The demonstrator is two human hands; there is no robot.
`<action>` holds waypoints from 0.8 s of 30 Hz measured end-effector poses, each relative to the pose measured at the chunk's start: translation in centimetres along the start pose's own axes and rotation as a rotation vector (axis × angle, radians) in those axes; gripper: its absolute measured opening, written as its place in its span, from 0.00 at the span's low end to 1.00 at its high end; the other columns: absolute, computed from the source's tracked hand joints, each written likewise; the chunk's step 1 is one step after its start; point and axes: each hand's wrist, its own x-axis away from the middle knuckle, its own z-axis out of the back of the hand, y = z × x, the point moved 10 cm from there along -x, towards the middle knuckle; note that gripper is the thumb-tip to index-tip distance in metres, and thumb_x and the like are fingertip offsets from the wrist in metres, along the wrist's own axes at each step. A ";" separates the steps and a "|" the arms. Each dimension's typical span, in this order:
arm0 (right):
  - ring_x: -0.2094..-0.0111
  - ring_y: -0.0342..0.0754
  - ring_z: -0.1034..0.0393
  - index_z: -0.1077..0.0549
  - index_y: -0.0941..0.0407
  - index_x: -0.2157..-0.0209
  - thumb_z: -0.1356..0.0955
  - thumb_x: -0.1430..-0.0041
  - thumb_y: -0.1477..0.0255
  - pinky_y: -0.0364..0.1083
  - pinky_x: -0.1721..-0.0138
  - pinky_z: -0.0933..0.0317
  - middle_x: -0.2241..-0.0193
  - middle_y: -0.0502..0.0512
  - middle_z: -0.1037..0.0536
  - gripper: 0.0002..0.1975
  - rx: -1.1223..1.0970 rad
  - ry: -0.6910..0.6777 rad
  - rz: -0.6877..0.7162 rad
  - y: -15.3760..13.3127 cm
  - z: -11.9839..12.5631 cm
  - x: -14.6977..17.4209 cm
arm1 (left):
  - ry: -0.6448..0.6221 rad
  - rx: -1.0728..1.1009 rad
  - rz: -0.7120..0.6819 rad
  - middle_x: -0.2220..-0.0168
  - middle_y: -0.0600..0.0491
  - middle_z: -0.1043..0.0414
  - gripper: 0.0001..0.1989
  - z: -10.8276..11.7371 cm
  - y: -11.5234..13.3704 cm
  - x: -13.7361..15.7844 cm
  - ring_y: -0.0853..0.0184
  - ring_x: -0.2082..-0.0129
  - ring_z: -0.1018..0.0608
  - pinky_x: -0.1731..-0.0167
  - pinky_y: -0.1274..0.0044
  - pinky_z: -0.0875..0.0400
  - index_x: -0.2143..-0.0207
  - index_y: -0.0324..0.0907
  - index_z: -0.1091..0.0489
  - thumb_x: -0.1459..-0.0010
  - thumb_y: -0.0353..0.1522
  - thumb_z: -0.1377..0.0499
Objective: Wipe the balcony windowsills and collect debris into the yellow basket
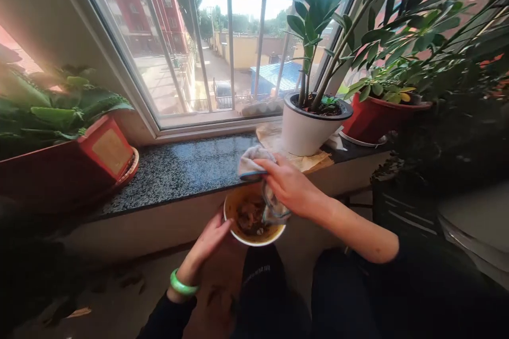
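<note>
My right hand (287, 183) is closed on a pale cloth (254, 161) with a blue edge. Part of the cloth lies at the front edge of the dark speckled windowsill (191, 164), and part hangs down over the bowl. My left hand (212, 238), with a green bangle at the wrist, grips the left rim of a round bowl (274, 235) with a white rim and yellowish inside. Dark brown scraps (250, 217) lie in the bowl, which is held just below the sill's edge. The left fingers are partly hidden behind the bowl.
A white pot (302, 130) with a tall leafy plant stands on brown paper (322, 160) on the sill. Behind it to the right is a red pot (374, 119). A red planter (107, 148) sits at the left end. A barred window rises behind the sill.
</note>
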 end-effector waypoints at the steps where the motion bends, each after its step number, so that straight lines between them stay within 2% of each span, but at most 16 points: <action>1: 0.42 0.58 0.37 0.32 0.51 0.39 0.40 0.34 0.73 0.58 0.41 0.39 0.44 0.62 0.31 0.24 0.046 0.024 -0.031 1.1 -0.5 -0.8 | 0.001 0.001 -0.012 0.44 0.42 0.27 0.38 0.1 0.0 -0.1 0.54 0.55 0.20 0.59 0.67 0.21 0.32 0.43 0.44 0.41 0.45 0.40; 4: 0.37 0.60 0.43 0.31 0.54 0.39 0.38 0.35 0.72 0.60 0.36 0.46 0.39 0.64 0.35 0.23 0.175 -0.013 -0.102 4.6 -4.2 -4.1 | 0.013 -0.009 -0.009 0.43 0.42 0.27 0.40 0.3 -0.4 -0.5 0.54 0.55 0.20 0.62 0.68 0.20 0.31 0.44 0.46 0.41 0.46 0.40; 7: 0.34 0.59 0.46 0.31 0.55 0.39 0.38 0.33 0.69 0.59 0.33 0.52 0.37 0.64 0.35 0.23 0.256 -0.070 -0.130 7.1 -7.7 -9.6 | 0.023 -0.030 0.023 0.41 0.42 0.30 0.39 0.3 -0.8 -0.8 0.52 0.55 0.20 0.70 0.72 0.21 0.32 0.44 0.44 0.42 0.48 0.40; 10: 0.34 0.59 0.45 0.32 0.57 0.38 0.37 0.32 0.66 0.58 0.33 0.52 0.36 0.64 0.35 0.23 0.293 -0.103 -0.218 8.5 -8.9 -15.3 | 0.011 -0.019 0.001 0.42 0.42 0.29 0.37 0.1 -0.8 -1.1 0.50 0.51 0.21 0.68 0.70 0.20 0.34 0.43 0.40 0.42 0.48 0.40; 12: 0.35 0.60 0.45 0.32 0.58 0.38 0.38 0.31 0.65 0.58 0.34 0.50 0.35 0.65 0.36 0.23 0.312 -0.082 -0.275 8.4 -8.7 -17.2 | 0.005 -0.010 -0.036 0.43 0.41 0.27 0.37 0.0 -0.7 -1.5 0.49 0.49 0.22 0.61 0.66 0.20 0.35 0.41 0.39 0.42 0.48 0.40; 15: 0.34 0.59 0.45 0.33 0.58 0.38 0.40 0.30 0.66 0.55 0.34 0.50 0.34 0.63 0.37 0.23 0.336 -0.114 -0.218 6.4 -9.2 -15.6 | 0.027 -0.018 -0.110 0.44 0.41 0.26 0.36 -0.2 -0.3 -2.2 0.48 0.44 0.25 0.49 0.62 0.25 0.37 0.39 0.37 0.43 0.46 0.38; 19: 0.33 0.54 0.45 0.34 0.48 0.36 0.41 0.29 0.67 0.50 0.35 0.48 0.33 0.58 0.39 0.23 0.269 -0.187 0.049 3.2 -9.6 -9.0 | 0.022 -0.007 -0.152 0.45 0.42 0.25 0.33 -1.1 0.6 -2.7 0.48 0.41 0.28 0.43 0.61 0.30 0.38 0.40 0.35 0.43 0.44 0.38; 21: 0.35 0.54 0.43 0.33 0.50 0.37 0.41 0.29 0.69 0.50 0.35 0.47 0.34 0.60 0.39 0.22 0.243 -0.172 0.029 4.3 -8.5 -7.6 | 0.006 0.007 -0.122 0.46 0.43 0.25 0.33 -1.6 0.8 -2.5 0.49 0.42 0.26 0.44 0.61 0.29 0.37 0.40 0.35 0.43 0.43 0.38; 24: 0.37 0.60 0.41 0.32 0.61 0.38 0.42 0.30 0.74 0.58 0.36 0.47 0.37 0.70 0.37 0.22 0.217 -0.115 -0.067 6.5 -7.1 -10.0 | 0.011 0.041 -0.058 0.47 0.44 0.24 0.34 -1.7 0.8 -2.0 0.50 0.46 0.24 0.47 0.61 0.26 0.36 0.42 0.37 0.44 0.42 0.37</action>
